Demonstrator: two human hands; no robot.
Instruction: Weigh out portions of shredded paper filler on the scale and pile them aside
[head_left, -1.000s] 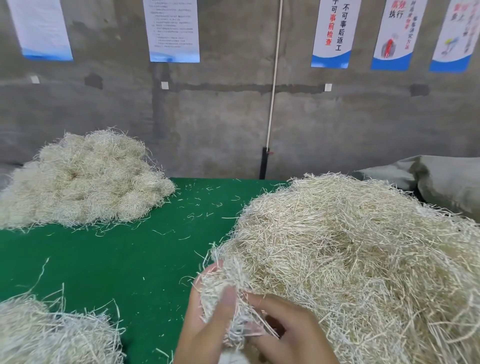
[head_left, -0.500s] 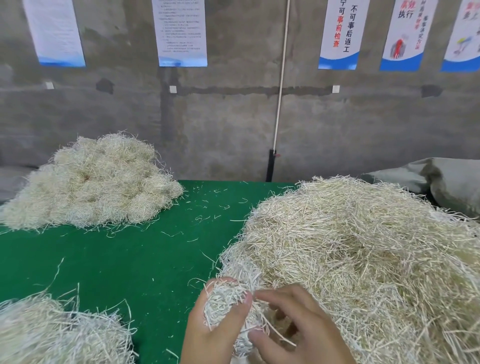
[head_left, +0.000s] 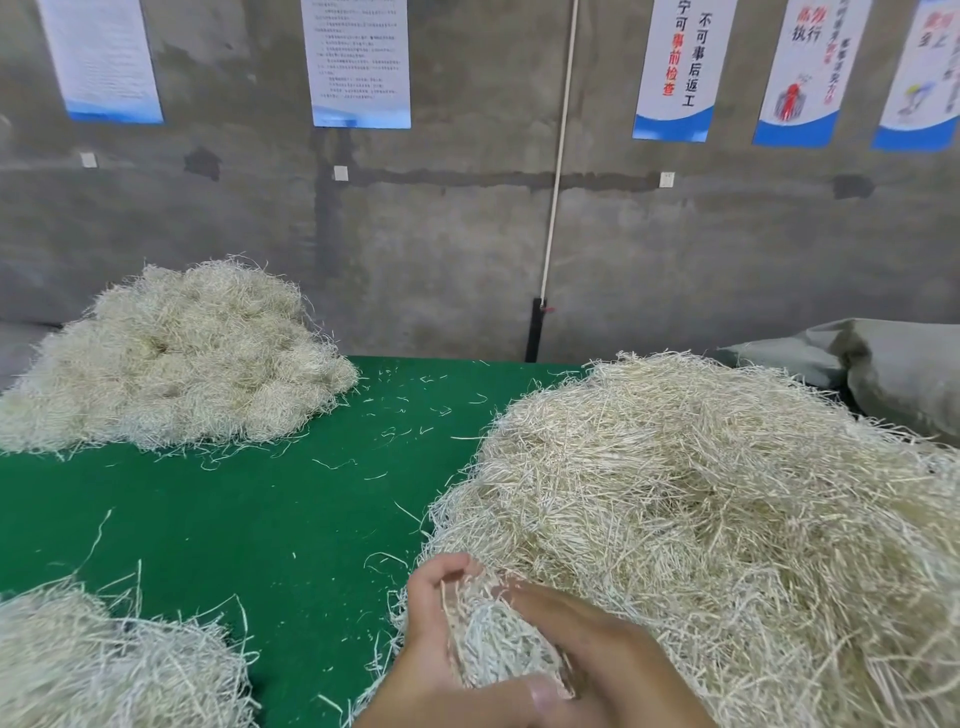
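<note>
On the green desk (head_left: 260, 519) below the concrete wall (head_left: 441, 234), your left hand (head_left: 436, 660) is cupping a wad of shredded paper (head_left: 493, 639) at the near edge of the big heap (head_left: 701, 493), your right hand (head_left: 597, 639) lying flat-fingered against it. Be teasing it free gently, so tangled strands aren't dragging extra along.

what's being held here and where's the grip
A clump of shredded paper at the near edge of the big pile: the left hand cups its left side, fingers curled over its top; the right hand lies flat against its right side.
</note>
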